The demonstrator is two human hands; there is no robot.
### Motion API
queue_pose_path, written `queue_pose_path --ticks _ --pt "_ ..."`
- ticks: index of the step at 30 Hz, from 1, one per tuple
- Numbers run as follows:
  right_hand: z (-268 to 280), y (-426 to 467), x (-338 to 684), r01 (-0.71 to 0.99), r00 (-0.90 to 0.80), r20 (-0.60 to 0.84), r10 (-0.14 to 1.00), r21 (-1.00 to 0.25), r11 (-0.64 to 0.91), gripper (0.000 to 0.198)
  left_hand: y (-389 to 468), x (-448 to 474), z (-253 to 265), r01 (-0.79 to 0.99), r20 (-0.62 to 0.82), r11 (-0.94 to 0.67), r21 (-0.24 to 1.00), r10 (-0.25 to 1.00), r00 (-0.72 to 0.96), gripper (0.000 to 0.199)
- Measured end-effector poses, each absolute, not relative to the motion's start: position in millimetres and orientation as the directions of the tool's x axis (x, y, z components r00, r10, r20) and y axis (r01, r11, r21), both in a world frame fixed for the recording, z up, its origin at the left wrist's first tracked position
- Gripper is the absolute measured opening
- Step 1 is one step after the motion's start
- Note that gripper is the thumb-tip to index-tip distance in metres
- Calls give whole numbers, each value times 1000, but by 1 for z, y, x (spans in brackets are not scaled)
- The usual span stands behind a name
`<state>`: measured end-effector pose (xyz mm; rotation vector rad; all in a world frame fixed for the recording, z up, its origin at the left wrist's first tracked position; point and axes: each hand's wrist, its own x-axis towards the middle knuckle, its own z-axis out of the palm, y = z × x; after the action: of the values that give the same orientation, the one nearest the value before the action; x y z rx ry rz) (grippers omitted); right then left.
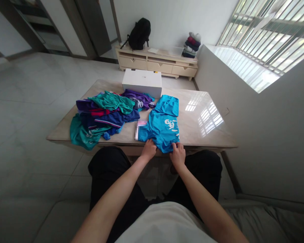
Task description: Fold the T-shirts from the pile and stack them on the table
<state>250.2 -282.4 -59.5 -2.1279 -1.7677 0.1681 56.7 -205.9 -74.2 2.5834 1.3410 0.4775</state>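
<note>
Glossy marble table, pale tiled floor

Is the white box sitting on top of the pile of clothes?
No, the white box stands on the table behind the pile of clothes.

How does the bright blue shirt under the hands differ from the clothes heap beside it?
The blue shirt lies single and partly folded, with white print; the clothes heap is crumpled, mixed teal, navy and purple. The left hand and right hand grip the shirt; the heap is untouched. Both lie on the table.

Bare tabletop lies open rightward; clothes pile and white box block left.
</note>
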Motion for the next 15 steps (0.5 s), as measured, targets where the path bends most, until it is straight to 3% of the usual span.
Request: queue_pose_path --ticks 4,9,15 --pt "-54 -272 262 875 287 176 942 -448 -183 19 -203 53 -75 774 211 -560 295 828 519 28" --pt "-33 -282 289 726 535 209 819 -610 -318 32 -210 48 -74 788 244 -548 280 835 494 25" --pt "-19 -284 300 585 600 192 777 -768 -262 31 -224 48 -76 798 271 -543 261 835 479 33"
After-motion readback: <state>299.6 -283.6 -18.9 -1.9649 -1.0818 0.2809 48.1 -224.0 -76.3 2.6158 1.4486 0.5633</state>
